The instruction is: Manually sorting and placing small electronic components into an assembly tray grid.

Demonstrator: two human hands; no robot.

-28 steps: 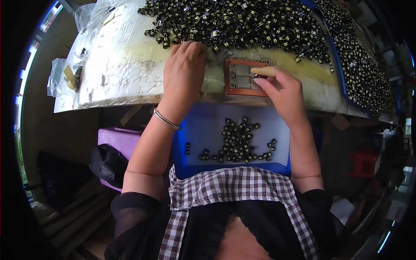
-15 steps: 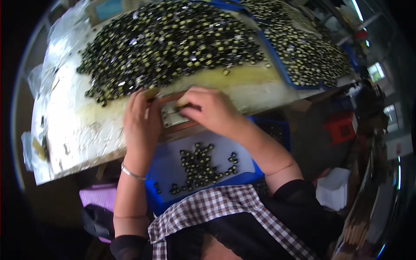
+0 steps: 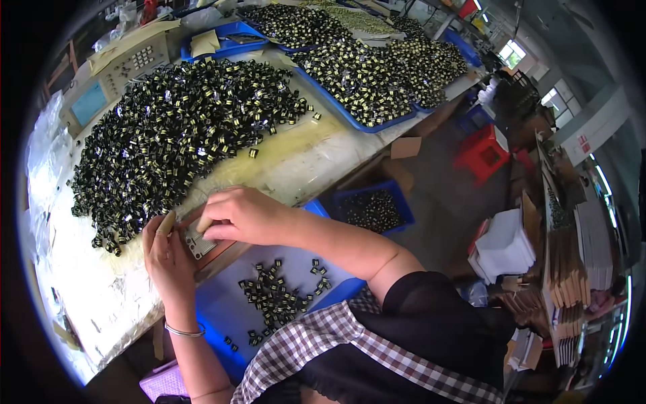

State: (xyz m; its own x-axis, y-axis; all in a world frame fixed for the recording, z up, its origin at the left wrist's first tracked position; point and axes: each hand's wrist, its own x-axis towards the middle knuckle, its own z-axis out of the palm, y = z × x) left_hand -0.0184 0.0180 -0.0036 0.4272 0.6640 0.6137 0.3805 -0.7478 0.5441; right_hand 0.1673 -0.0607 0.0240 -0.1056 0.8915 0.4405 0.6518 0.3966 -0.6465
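At the table's near edge lies a small metal plate with holes, set in a red-brown frame. My left hand is curled at the frame's left end, thumb toward it, and seems to grip it. A pale yellowish cover sits on one of its fingers. From the right, my right hand reaches over the plate with thumb and fingers pinched together; whatever is between them is hidden. Close beyond both hands is a big heap of small black parts with yellow bands.
Below the table edge, a blue tray with a pale lining holds scattered black parts. Blue trays heaped with similar parts stand far right. A grey control panel stands far left. On the right are a blue bin and a red stool.
The view has swung to the right, so the heap, plate and hands sit farther left and lower. Both hands stay at the framed plate, the right one still pinched over it.
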